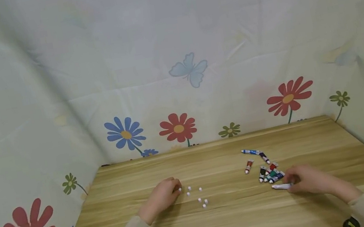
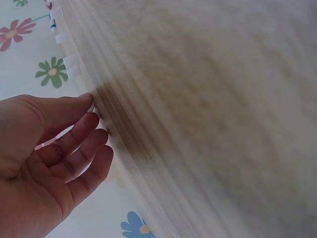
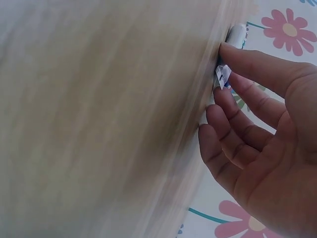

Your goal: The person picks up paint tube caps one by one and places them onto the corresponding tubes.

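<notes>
At the left of the small white pieces, my left hand (image 1: 162, 195) rests low over the table. Its thumb and index finger pinch one small white piece (image 1: 180, 189), mostly hidden by the fingertips in the left wrist view. Several more cap-like white pieces (image 1: 199, 199) lie scattered just right of that hand. On the right side, my right hand (image 1: 307, 179) pinches the end of a white paint tube (image 1: 280, 186) lying along the tabletop. The tube's crimped end (image 3: 223, 74) shows between thumb and fingers in the right wrist view.
Beside the right hand lies a cluster of small paint tubes, with a green one (image 1: 271, 175) among them. Farther back are a red-brown tube (image 1: 249, 166) and a blue tube (image 1: 250, 152). Flowered cloth (image 1: 195, 103) hangs behind and beside the wooden table (image 1: 134, 174).
</notes>
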Demonstrator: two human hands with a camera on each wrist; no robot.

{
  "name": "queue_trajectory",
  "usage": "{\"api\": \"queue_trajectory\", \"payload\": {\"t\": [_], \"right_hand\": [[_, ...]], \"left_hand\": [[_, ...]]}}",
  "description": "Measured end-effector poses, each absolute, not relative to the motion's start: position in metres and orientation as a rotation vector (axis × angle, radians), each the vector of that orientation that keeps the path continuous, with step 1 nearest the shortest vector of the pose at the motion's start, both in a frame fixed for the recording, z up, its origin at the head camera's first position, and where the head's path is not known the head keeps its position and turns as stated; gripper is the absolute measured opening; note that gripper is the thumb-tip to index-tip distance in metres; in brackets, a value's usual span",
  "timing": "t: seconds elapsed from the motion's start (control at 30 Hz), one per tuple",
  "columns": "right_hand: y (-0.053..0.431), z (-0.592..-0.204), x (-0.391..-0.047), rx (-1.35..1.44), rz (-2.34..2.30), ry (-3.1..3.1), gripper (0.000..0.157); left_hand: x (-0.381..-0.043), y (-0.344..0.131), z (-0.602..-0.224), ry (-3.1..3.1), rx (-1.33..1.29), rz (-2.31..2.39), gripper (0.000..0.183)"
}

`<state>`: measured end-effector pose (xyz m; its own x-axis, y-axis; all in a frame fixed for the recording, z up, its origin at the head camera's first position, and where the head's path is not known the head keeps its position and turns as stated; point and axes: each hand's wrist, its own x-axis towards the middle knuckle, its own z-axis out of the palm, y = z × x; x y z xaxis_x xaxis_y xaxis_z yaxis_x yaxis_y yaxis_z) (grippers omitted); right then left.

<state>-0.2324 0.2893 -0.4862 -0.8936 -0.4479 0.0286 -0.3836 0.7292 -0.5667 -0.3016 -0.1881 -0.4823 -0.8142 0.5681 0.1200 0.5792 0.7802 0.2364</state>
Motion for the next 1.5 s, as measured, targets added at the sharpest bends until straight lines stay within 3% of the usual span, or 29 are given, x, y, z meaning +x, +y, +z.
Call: {"api": "queue_trajectory", "payload": {"t": [0.3, 0.7, 1.17, 1.5], "right_hand": [[0.289, -0.488, -0.232, -0.656, -0.919, 2.809, 0.021], [0.292, -0.487, -0.233, -0.58, -1.036, 2.739, 0.018], [0.293, -0.448, -0.234, -0.373, -1.2, 2.83, 0.011], [0.278, -0.42, -0.239, -0.319, -1.346, 2.911, 0.033]], "left_hand": [[-0.303, -0.187, -0.483, -2.908, -0.95, -0.437, 0.006], [-0.304, -0.185, -0.476, -2.916, -0.781, -0.831, 0.014], [-0.296, -0.181, -0.441, -2.74, -0.621, -1.219, 0.018], [-0.29, -0.166, -0.414, -2.658, -0.59, -1.391, 0.02]]}}
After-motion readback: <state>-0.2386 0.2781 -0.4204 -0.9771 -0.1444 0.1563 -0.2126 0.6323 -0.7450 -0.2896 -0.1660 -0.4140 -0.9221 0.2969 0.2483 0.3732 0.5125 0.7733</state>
